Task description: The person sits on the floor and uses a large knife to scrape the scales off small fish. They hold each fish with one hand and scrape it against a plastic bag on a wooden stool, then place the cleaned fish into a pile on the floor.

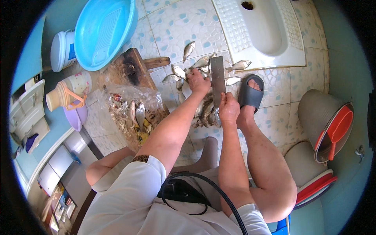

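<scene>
My right hand (229,107) is closed around the handle end of a cleaver (217,75), whose broad metal blade points away from me over the tiled floor. To its left, my left hand (199,80) reaches down onto several small silvery fish (202,62); whether its fingers hold one is hidden. More fish (206,111) lie heaped between my forearms. Single fish lie around them, one (241,65) by the squat toilet's edge and another (189,50) farther up. At the left, two fish (140,113) and scraps lie on a clear plastic bag (152,97) over a wooden board.
A wooden stool or bench (138,70) stands left of the fish. Beyond it are a blue basin (108,32), a lidded white bucket (58,51) and a thermos (70,91). The squat toilet (264,60) is at the upper right. A grey bucket (315,114) with a red dipper (337,126) stands right.
</scene>
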